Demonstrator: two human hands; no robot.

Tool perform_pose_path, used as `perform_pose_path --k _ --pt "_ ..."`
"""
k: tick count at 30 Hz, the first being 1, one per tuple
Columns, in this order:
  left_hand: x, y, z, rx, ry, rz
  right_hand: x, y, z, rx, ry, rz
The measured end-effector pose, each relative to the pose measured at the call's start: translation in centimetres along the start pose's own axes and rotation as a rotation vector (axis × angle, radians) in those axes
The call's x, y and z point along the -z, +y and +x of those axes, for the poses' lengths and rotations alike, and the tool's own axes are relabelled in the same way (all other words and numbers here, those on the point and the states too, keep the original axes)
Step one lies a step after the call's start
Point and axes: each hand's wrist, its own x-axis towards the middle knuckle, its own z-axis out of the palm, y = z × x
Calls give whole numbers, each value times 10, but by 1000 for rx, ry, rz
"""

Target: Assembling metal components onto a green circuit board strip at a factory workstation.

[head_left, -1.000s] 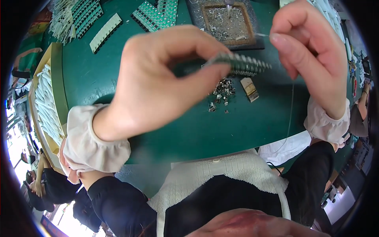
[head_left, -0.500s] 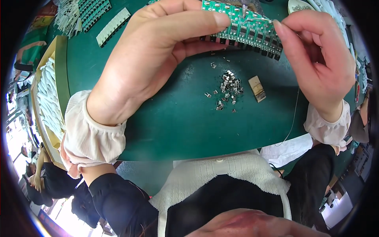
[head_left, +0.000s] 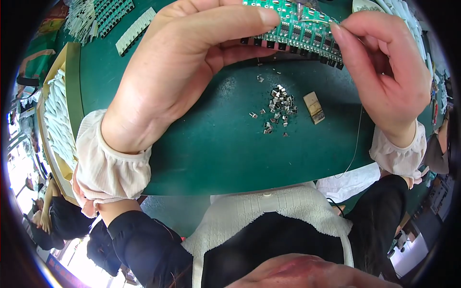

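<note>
Between the thumb and fingers of my left hand [head_left: 168, 67] is a green circuit board panel [head_left: 307, 34], held tilted above the table. Small chips cover it, and black parts line its near edge. My right hand [head_left: 391, 72] pinches a thin solder wire [head_left: 318, 21], which reaches left across the board. The wire's end lies by the metal tip of what looks like a soldering iron [head_left: 300, 10]; the rest of that tool is out of view. Below the board, a small pile of shiny metal clips [head_left: 282, 103] lies on the green table [head_left: 216, 158].
A tan block [head_left: 314, 108] with a dark band sits right of the clips. At left stands a yellow-edged box [head_left: 73, 86] of pale, slender pieces. More board panels [head_left: 113, 17] and a pale strip [head_left: 136, 31] lie at the far left. Another person [head_left: 67, 216] sits at lower left.
My left hand and the board have shifted slightly left and up, and the board's tilt has changed a little. My right hand keeps its pinch on the wire, nearly in place.
</note>
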Motion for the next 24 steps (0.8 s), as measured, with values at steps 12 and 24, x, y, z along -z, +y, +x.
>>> perform_pose_path --k 12,24 --pt "17 -19 8 -204 -155 238 17 27 21 -262 -174 -401" --pt "-8 -31 -17 -327 -194 608 42 47 34 -338 -434 -719"
